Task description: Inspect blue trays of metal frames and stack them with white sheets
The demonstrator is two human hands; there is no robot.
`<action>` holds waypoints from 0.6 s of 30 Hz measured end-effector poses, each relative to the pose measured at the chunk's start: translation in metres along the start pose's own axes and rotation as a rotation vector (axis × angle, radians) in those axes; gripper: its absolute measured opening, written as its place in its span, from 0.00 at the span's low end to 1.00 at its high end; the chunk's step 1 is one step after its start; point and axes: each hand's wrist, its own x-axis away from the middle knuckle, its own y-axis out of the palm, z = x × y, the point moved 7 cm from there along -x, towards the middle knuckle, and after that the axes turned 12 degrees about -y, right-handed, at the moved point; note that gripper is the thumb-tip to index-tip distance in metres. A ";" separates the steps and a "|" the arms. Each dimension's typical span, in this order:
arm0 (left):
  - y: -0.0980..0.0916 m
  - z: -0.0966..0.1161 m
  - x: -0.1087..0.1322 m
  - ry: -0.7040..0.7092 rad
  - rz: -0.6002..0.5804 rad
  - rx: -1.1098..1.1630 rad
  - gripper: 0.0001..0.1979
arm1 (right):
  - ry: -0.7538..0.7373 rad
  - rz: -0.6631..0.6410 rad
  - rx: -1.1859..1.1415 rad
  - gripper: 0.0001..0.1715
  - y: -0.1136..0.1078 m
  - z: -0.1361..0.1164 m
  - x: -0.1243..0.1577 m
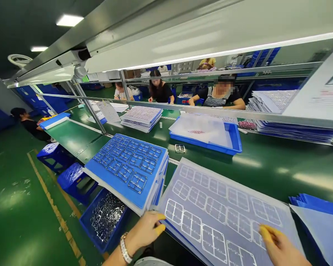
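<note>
A translucent white sheet (227,207) lies over a tray of small metal frames on the green bench in front of me. My left hand (147,229), with a yellow finger cot and a bracelet at the wrist, pinches the sheet's near left corner. My right hand (280,247), also with yellow-tipped fingers, rests on the sheet's near right part, fingers stretched flat. Left of the sheet stands a stack of blue trays (127,166) with metal frames on top.
A blue bin (234,138) with white sheets sits behind, a single metal frame (180,148) beside it. A blue crate of loose frames (105,218) stands below the bench edge. Blue sheets (319,210) lie at right. Several other people work across the bench and at far left.
</note>
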 end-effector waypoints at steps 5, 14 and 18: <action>-0.182 -0.052 0.015 -0.075 0.402 0.390 0.17 | -0.187 -0.264 -0.471 0.22 0.115 -0.190 0.024; -0.403 -0.215 -0.038 -0.340 0.946 0.248 0.15 | -0.240 -0.404 -0.490 0.26 0.246 -0.287 0.001; -0.424 -0.255 -0.071 -0.435 0.936 0.121 0.10 | -0.183 -0.401 -0.389 0.26 0.267 -0.268 -0.016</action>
